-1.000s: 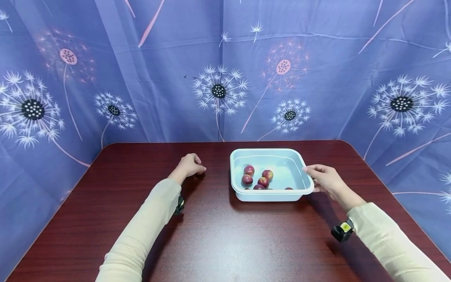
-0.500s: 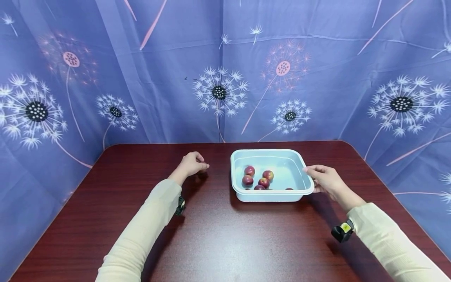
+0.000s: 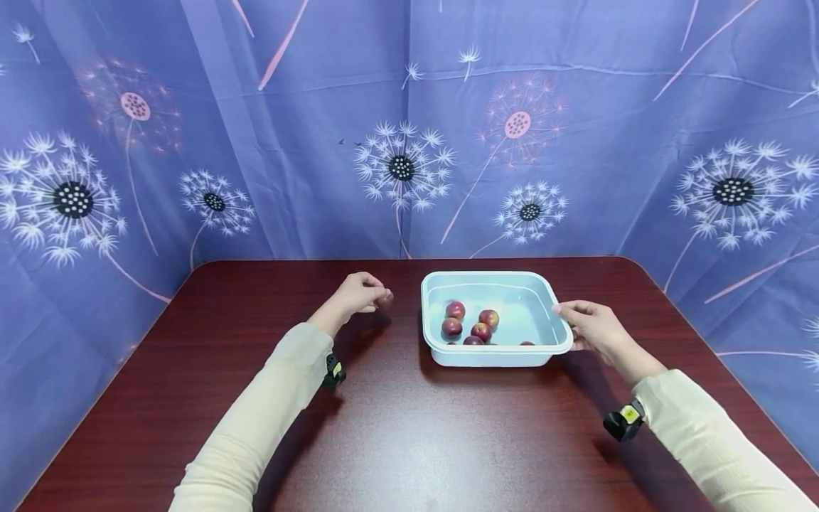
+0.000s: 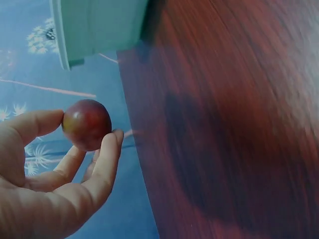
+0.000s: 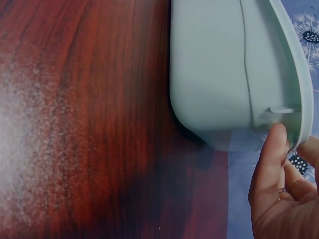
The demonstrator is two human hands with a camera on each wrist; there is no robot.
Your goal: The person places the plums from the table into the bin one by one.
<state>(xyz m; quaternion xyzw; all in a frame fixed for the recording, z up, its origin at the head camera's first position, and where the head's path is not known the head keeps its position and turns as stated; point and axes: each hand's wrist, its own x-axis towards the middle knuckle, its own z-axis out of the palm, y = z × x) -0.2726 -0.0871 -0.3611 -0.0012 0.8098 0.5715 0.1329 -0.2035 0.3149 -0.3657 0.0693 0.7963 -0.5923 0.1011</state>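
Note:
Between thumb and fingers, my left hand [image 3: 353, 297] pinches a dark red plum [image 4: 86, 125] with a yellowish patch, held above the table to the left of a pale plastic tub [image 3: 499, 359]. In the head view this plum is mostly covered by the fingers. My right hand [image 3: 596, 328] grips the tub's right rim, thumb on top and fingers beneath, as the right wrist view [image 5: 284, 194] also shows from below. Several plums [image 3: 451, 327] lie inside the tub, mostly in its left half; some are partly hidden behind the front wall.
The tub stands on a dark reddish wooden table [image 3: 409, 441], towards its far side. A blue curtain [image 3: 307, 142] with a dandelion print hangs right behind the table and along both sides. Each wrist carries a small black camera [image 3: 623, 421].
My left hand has lifted the plum off the table and moved it slightly right, towards the tub. The right hand stays on the rim, and the tub has not moved.

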